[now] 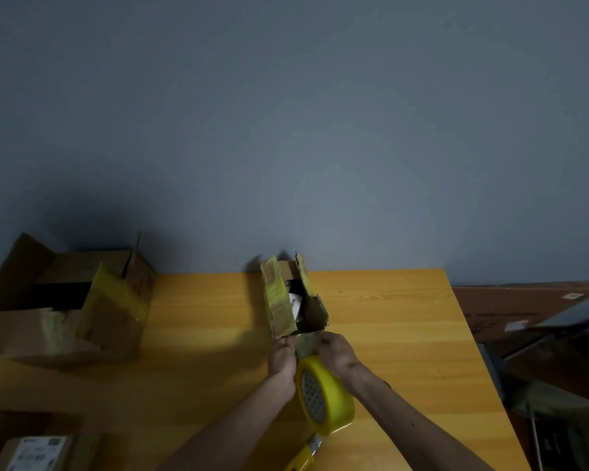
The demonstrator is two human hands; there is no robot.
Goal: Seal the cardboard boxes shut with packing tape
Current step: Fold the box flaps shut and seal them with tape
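- Head view: the small box (279,307) sits on the table (388,334) towards its far edge, just ahead of your hands. Its long axis runs away from you towards the wall. The opening faces up and both long flaps stand upright, so it is not yet closed. Something white shows inside.
- Your left hand (282,355) and right hand (335,351) both have their fingers curled, pinching the tape strip (304,343) between them. They hold it right against the near end of the small box.
- The yellow roll of tape (323,399) stands on edge between your wrists, its core facing towards you and to the left. I cannot tell whether it rests on the table or hangs from the tape strip.
- You look to be anchoring the free end of the tape on the near end wall. Next you will likely need to fold both flaps down flat. Then draw the roll along the long axis towards the wall, pressing the tape over the seam.
- The big box (109,317) at the left is also open, and a labelled box (31,450) lies at the near left corner. Both are well apart from your hands.
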